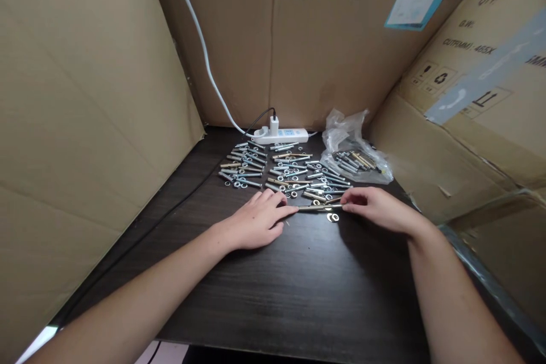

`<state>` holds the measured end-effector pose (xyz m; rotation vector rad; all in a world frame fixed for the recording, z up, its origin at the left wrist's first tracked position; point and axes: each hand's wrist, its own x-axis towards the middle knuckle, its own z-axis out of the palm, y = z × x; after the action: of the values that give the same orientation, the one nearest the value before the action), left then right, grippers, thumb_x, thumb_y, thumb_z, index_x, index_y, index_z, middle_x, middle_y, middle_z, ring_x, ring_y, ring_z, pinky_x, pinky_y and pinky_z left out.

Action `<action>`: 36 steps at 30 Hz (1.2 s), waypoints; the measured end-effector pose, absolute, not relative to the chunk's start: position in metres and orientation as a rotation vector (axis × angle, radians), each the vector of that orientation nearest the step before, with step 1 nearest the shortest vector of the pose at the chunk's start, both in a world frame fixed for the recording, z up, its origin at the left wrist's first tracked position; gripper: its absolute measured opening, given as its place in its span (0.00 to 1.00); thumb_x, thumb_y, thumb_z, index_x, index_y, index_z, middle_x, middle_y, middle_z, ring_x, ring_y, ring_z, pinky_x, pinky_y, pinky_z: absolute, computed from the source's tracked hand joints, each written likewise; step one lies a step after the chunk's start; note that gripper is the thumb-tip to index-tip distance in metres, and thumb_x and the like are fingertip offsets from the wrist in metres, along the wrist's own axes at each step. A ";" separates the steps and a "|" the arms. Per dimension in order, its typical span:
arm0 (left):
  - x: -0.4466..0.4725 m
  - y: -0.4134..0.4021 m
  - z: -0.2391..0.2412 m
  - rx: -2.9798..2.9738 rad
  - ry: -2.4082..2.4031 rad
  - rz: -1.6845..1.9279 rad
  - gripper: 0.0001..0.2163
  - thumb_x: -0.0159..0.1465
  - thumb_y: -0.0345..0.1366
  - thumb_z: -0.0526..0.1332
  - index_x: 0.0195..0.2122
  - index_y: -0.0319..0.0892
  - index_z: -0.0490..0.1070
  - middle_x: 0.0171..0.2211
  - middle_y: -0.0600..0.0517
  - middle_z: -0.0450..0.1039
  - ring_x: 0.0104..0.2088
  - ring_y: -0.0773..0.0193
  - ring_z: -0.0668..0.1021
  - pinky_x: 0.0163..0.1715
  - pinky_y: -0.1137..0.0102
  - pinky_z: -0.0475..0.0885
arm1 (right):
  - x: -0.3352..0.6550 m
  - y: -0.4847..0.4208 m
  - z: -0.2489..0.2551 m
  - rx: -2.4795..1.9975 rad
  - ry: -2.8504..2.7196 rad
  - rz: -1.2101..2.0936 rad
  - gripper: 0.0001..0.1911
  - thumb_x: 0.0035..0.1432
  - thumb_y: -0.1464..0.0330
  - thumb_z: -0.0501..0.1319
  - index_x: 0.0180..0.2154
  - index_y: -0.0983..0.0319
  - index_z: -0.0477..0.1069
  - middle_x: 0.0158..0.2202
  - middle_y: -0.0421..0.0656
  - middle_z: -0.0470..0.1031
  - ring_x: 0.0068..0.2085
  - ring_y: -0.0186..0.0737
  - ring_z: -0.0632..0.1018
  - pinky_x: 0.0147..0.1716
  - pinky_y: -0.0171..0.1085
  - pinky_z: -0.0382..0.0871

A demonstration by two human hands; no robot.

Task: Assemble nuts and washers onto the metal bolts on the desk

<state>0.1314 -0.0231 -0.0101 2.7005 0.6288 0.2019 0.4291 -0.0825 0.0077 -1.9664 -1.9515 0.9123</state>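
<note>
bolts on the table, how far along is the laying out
Done: several rows of bolts lie side by side on the table, washers among them. In hand: the right hand pinches one end of a bolt, the left hand touches the other; loose washers lie beside it. Left: more bolts sit in the plastic bag.

Dark wood-grain table (298,296) was noted. Bolts (256,168) were laid out in rough rows across its far middle, with loose washers (237,183) scattered among them. A white power strip (281,136) was set at the back edge. A clear plastic bag (341,131) of more bolts was placed just right of the rows. One long bolt (319,207) was laid crosswise in front of the rows, two washers (333,217) just beside it. A black cable (179,207) was run along the left side.
</note>
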 end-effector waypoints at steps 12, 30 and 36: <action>0.132 -0.023 0.000 2.649 0.675 0.470 0.24 0.64 0.32 0.53 0.61 0.54 0.53 0.52 0.49 0.59 0.51 0.57 0.65 0.54 0.58 0.61 | 0.394 -0.080 0.010 -1.547 -1.691 1.296 0.15 0.54 0.57 0.60 0.36 0.63 0.69 0.30 0.40 0.70 0.30 0.33 0.69 0.32 0.34 0.65; 0.134 -0.025 -0.003 2.588 0.571 0.658 0.32 0.55 0.38 0.64 0.57 0.46 0.48 0.53 0.44 0.57 0.51 0.52 0.67 0.53 0.54 0.65 | 0.329 -0.087 -0.002 -1.214 -1.424 1.616 0.13 0.53 0.59 0.62 0.34 0.62 0.67 0.27 0.37 0.68 0.25 0.29 0.66 0.26 0.31 0.60; 0.134 -0.025 -0.003 2.614 0.585 0.614 0.32 0.55 0.39 0.65 0.56 0.44 0.49 0.54 0.44 0.57 0.51 0.52 0.67 0.53 0.56 0.65 | 0.328 -0.087 -0.003 -1.205 -1.488 1.592 0.14 0.54 0.58 0.62 0.32 0.63 0.67 0.27 0.37 0.67 0.27 0.30 0.66 0.29 0.33 0.62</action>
<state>0.1341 -0.0253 -0.0032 2.6141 0.5851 0.6144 0.3284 -0.0872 -0.0034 -1.2047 -1.4878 1.5915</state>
